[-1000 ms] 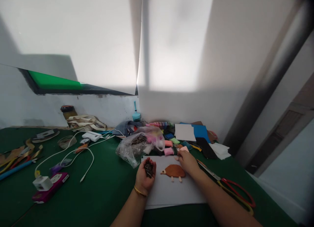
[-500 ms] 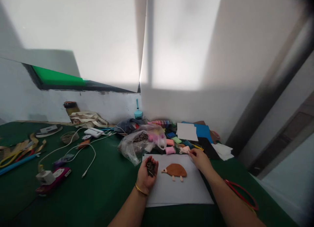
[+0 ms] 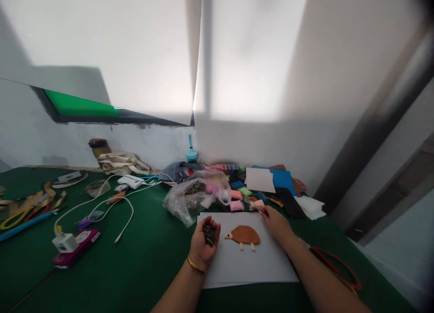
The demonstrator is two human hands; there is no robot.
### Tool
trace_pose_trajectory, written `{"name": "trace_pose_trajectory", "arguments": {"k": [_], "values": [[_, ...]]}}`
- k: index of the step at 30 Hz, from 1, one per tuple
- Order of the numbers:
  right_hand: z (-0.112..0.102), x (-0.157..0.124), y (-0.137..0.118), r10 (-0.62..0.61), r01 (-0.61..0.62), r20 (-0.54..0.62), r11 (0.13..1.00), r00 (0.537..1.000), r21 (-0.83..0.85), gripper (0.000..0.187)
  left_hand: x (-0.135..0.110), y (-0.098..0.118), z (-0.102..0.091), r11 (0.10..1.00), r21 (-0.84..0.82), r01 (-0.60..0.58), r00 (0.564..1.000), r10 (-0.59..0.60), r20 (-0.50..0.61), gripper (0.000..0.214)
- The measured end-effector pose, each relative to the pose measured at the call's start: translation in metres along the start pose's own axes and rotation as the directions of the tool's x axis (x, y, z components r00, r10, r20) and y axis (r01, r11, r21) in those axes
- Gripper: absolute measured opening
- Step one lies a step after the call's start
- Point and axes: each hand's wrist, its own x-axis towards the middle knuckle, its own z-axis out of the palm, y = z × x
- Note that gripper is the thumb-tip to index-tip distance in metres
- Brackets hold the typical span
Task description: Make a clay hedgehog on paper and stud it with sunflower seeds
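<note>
My left hand [image 3: 202, 240] is cupped palm up at the left edge of a white sheet of paper [image 3: 233, 272]. A heap of dark, slender sunflower seeds [image 3: 209, 233] lies in its palm. On the paper lies a flat hedgehog made of clay [image 3: 244, 235], with a brown body, a pale snout, a dark eye and two pale legs. My right hand [image 3: 275, 222] is over the paper's upper right corner, thumb and fingertips pinched together. Whatever is between those fingertips is too small to make out. Just beyond them sits a pale pink crumpled piece [image 3: 257, 205].
Behind the paper lie a clear plastic bag [image 3: 185, 204] of more seeds, pink clay packs [image 3: 236, 206] and white cards [image 3: 260, 180]. Red-handled scissors [image 3: 339, 265] rest beside my right forearm. At left are a magenta power strip [image 3: 76, 249] and white cables [image 3: 130, 213].
The view has shifted slightly. My right fingertips have turned and drawn together a little near the paper's corner. My left hand still cups the seeds, and the hedgehog looks the same.
</note>
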Motion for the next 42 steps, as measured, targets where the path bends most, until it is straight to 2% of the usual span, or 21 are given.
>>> {"name": "trace_pose_trajectory", "arguments": {"k": [6, 11, 15, 18, 23, 29, 33, 36, 40, 42], "values": [[-0.014, 0.003, 0.012, 0.025, -0.026, 0.007, 0.973, 1.000, 0.229, 0.036, -0.012, 0.001, -0.006, 1.000, -0.013, 0.014, 0.999, -0.014, -0.038, 0.004], [-0.002, 0.010, 0.005, -0.005, 0.005, -0.003, 0.958, 1.000, 0.286, 0.028, -0.001, 0.008, 0.002, 0.995, -0.084, 0.046, 0.996, -0.052, -0.069, 0.010], [0.017, 0.014, -0.008, -0.103, 0.107, -0.030, 0.960, 0.994, 0.259, 0.023, 0.015, 0.012, 0.010, 0.990, -0.136, 0.040, 0.996, -0.051, -0.078, 0.014], [0.023, 0.005, -0.013, -0.141, 0.145, -0.034, 0.964, 0.989, 0.222, 0.025, 0.022, 0.013, 0.010, 0.988, -0.147, 0.047, 0.997, -0.055, -0.051, 0.015], [0.016, -0.009, -0.011, -0.135, 0.131, 0.019, 0.981, 0.991, 0.143, 0.026, 0.027, 0.015, 0.008, 0.986, -0.152, 0.067, 0.996, -0.074, -0.041, 0.014], [0.009, 0.016, -0.007, -0.046, 0.044, 0.056, 0.999, 0.997, 0.021, 0.026, 0.031, 0.015, 0.014, 0.985, -0.165, 0.049, 0.996, -0.061, -0.068, 0.018], [0.010, 0.028, -0.005, -0.090, 0.091, 0.032, 0.996, 0.995, -0.022, 0.027, 0.029, 0.012, 0.014, 0.983, -0.177, 0.049, 0.997, -0.058, -0.049, 0.018], [0.008, 0.024, -0.006, -0.127, 0.127, 0.014, 0.991, 0.992, -0.038, 0.032, 0.025, 0.009, 0.015, 0.983, -0.176, 0.054, 0.998, -0.055, 0.003, 0.021], [-0.001, 0.005, -0.027, -0.174, 0.164, -0.088, 0.980, 0.981, -0.114, 0.028, 0.021, 0.003, 0.017, 0.982, -0.170, 0.079, 0.993, -0.061, 0.105, 0.025], [-0.004, -0.009, -0.052, -0.249, 0.244, -0.051, 0.967, 0.967, -0.075, 0.024, 0.019, 0.001, 0.018, 0.981, -0.169, 0.092, 0.988, -0.070, 0.136, 0.025]]}}
